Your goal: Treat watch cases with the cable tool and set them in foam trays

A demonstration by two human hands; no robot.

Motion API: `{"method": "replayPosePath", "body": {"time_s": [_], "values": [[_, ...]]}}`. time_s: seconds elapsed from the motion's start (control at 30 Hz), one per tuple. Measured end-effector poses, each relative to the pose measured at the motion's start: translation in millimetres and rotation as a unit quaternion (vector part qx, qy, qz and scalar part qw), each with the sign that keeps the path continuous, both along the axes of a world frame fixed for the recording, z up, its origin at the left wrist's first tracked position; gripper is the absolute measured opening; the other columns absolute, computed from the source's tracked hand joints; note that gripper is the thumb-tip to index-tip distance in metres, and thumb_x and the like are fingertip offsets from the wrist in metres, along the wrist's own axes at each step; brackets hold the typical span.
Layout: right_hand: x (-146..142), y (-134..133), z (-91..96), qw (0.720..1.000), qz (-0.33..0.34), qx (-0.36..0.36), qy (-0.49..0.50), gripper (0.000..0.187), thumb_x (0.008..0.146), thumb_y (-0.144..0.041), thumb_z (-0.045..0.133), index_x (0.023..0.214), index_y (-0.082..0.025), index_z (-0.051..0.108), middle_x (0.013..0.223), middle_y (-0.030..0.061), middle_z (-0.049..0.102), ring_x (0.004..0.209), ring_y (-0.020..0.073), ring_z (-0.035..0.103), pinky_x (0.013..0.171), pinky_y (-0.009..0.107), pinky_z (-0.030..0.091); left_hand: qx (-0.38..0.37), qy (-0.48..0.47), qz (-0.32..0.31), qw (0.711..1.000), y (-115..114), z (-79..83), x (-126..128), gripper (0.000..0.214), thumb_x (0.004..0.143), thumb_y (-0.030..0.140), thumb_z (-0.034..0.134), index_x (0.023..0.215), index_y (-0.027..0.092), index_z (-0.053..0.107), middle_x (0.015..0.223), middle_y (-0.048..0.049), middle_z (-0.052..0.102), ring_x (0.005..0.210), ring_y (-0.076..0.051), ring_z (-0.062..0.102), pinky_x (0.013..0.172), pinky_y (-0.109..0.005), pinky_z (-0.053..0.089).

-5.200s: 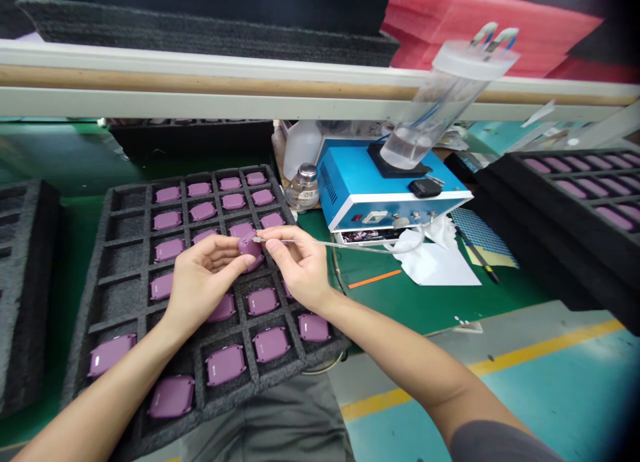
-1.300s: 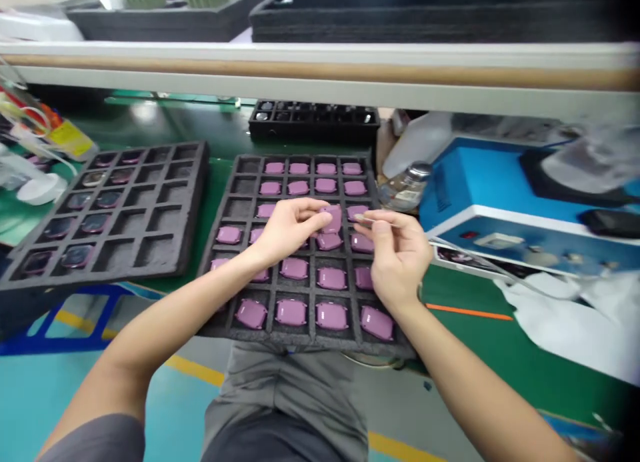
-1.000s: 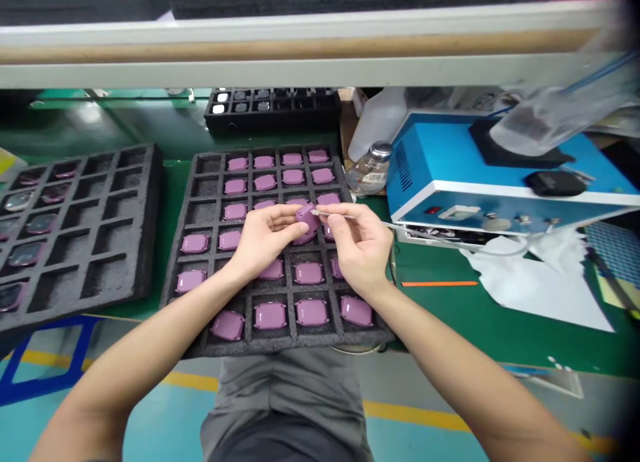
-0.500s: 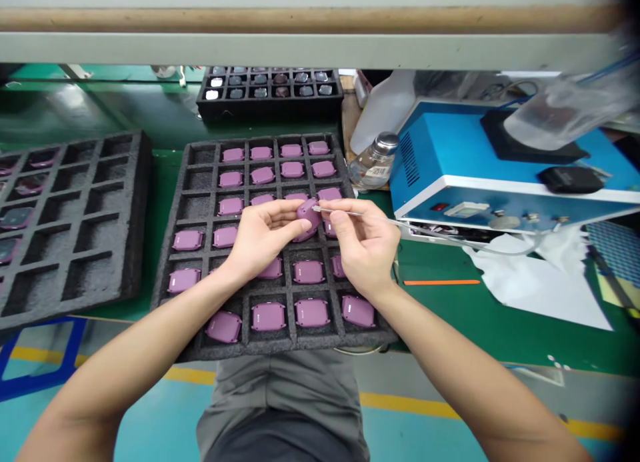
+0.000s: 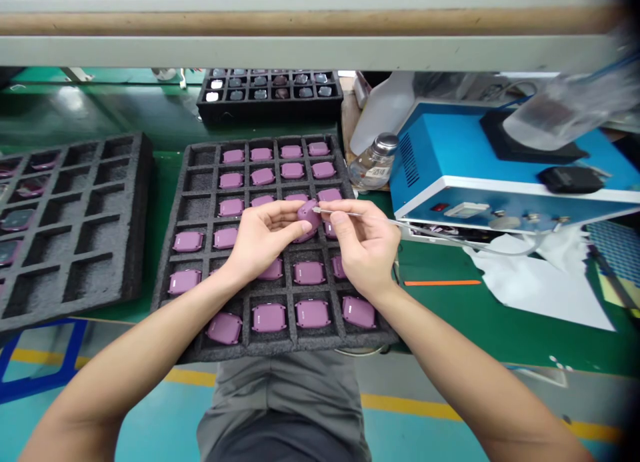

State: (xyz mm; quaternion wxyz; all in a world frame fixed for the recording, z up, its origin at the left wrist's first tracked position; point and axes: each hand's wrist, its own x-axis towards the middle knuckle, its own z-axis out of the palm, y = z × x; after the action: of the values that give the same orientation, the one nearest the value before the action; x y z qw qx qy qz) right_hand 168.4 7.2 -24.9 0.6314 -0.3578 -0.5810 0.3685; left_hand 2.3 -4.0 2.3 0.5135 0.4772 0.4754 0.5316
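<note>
My left hand [image 5: 267, 239] is closed on a purple watch case [image 5: 307, 222], thumb at its lower edge, fingers behind. It is tilted up over the foam tray. A thin metal rod-like tool [image 5: 345, 213] is pinched in my right hand [image 5: 367, 245]; its pale, flat tip meets the upper right of the case, though contact is hard to make out. From behind the right hand, a thin clear tube [image 5: 450, 237] runs toward the blue box. Beneath both hands lies the black foam tray [image 5: 245, 275], its pockets holding several purple cases [image 5: 269, 317]. My hands hide some pockets.
Another foam tray [image 5: 133, 235] with dark pieces stands left; a smaller black tray [image 5: 270, 109] sits behind. To the right are a glass bottle [image 5: 375, 162], a blue box [image 5: 440, 155] with knobs, an orange strip [image 5: 443, 283] and white paper [image 5: 550, 295]. A shelf edge [image 5: 300, 52] crosses above.
Almost nothing differs. Both hands keep the case and the tool in the same place, and the whole view has shifted very slightly.
</note>
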Motion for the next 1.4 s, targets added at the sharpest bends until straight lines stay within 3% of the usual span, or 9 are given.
{"method": "replayPosePath", "body": {"time_s": [0.53, 1.4], "values": [[-1.6, 5.2, 1.6, 1.000, 0.018, 0.013, 0.011, 0.015, 0.096, -0.037, 0.067, 0.098, -0.023, 0.073, 0.100, 0.0053, 0.078, 0.093, 0.0185, 0.076, 0.088, 0.034, 0.065, -0.002, 0.034, 0.012, 0.999, 0.2, 7.5, -0.2, 0.043, 0.065, 0.033, 0.094, 0.103, 0.017, 0.081, 0.096, -0.0091, 0.081, 0.088, -0.024, 0.077, 0.086, -0.037, 0.064], [-1.5, 9.0, 3.7, 1.000, 0.011, 0.025, 0.001, 0.014, 0.095, -0.034, 0.065, 0.096, -0.023, 0.075, 0.098, 0.0039, 0.078, 0.092, 0.0163, 0.075, 0.084, 0.030, 0.064, -0.010, 0.076, 0.030, 0.997, 3.8, 9.2, -3.6, 0.047, 0.064, 0.038, 0.095, 0.105, 0.018, 0.082, 0.091, -0.0074, 0.081, 0.080, -0.021, 0.074, 0.082, -0.035, 0.062]]}}
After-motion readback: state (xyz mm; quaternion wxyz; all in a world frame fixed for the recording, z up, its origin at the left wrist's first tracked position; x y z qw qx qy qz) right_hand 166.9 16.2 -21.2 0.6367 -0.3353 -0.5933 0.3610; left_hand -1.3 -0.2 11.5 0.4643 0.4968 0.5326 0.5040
